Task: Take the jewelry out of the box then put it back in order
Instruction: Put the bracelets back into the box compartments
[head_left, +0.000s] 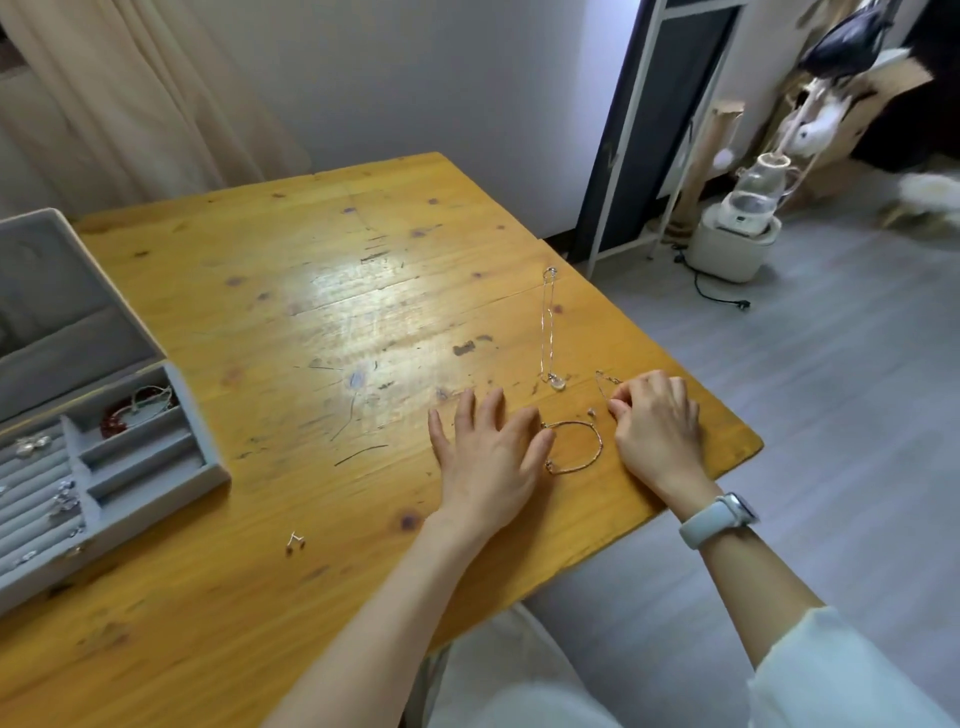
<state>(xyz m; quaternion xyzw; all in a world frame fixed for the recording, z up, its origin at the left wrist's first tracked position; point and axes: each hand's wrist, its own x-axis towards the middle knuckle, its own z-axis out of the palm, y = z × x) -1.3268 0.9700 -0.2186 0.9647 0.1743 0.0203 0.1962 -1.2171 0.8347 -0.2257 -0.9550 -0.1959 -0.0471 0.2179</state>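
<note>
An open grey jewelry box (150, 493) stands at the table's left edge, with a red bead bracelet (117, 418) and small silver pieces in its slots. A silver necklace (549, 327) lies stretched out on the wooden table (311, 312). A thin gold bracelet (576, 447) lies between my hands. My left hand (485, 457) rests flat with fingers spread, touching the bracelet's left side. My right hand (657, 431) has its fingers curled and pinches a fine chain (605, 384) near the table's right edge. A pair of small earrings (295, 542) lies nearer me.
The table's right edge runs just past my right hand, with grey floor beyond. A white appliance (737, 239) with a cable and a dark framed board (660, 130) stand by the wall. A curtain hangs at the back left.
</note>
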